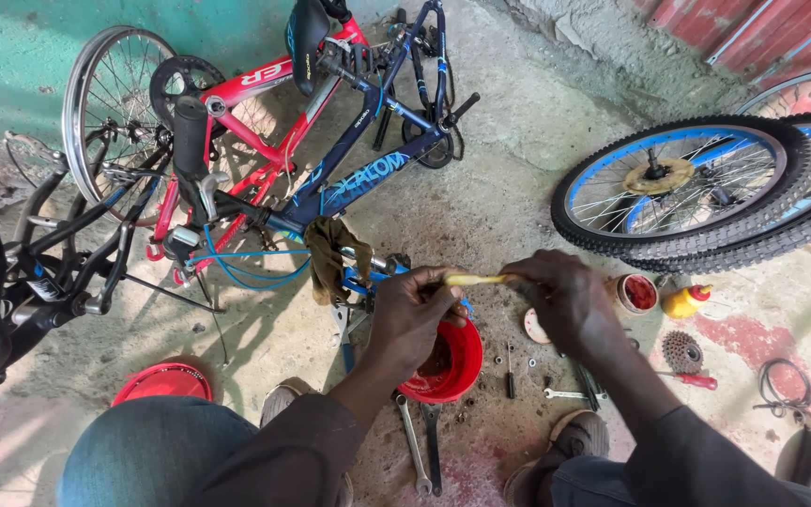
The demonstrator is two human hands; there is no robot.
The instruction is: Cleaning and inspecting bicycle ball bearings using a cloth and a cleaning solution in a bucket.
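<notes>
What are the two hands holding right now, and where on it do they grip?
A thin yellow stick, held level above the red bowl. The left hand pinches its left end, the right hand its right end.

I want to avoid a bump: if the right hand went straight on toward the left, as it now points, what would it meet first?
Probably the left hand, which grips the other end of the yellow stick that the right hand holds.

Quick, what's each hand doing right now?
Left hand: closed on one end of a thin yellow stick.
Right hand: closed, pinching the stick's other end.
</notes>
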